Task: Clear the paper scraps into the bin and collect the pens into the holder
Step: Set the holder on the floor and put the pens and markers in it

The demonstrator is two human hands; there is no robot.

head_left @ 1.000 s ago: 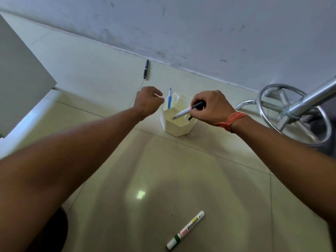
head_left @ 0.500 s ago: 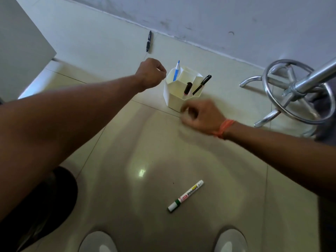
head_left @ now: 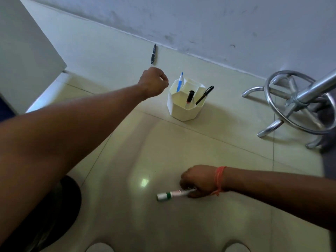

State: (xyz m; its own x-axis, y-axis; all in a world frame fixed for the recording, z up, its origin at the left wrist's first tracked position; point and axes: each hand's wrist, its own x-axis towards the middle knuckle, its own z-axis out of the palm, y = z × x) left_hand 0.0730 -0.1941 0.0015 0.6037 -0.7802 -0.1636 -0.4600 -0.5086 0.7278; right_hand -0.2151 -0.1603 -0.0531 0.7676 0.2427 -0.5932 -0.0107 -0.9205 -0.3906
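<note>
A white faceted pen holder [head_left: 183, 110] stands on the tiled floor and holds a blue pen [head_left: 180, 82], a black-capped marker [head_left: 190, 96] and a black pen [head_left: 205, 94]. My right hand [head_left: 199, 180], with an orange wrist band, is closed on a white whiteboard marker with a green band [head_left: 170, 195] lying low on the floor. My left hand [head_left: 153, 81] hovers in a loose fist left of the holder, nothing visible in it. A dark pen [head_left: 153, 54] lies on the floor near the wall, beyond my left hand.
A chrome stool base [head_left: 291, 106] with a foot ring stands at the right. A grey panel [head_left: 27, 48] rises at the left. A dark round object [head_left: 60, 206] sits at lower left. The wall [head_left: 218, 24] runs along the back.
My right hand dropped the black pen into the holder, then swept down and back to the whiteboard marker and closed on it. My left hand stayed by the holder.
</note>
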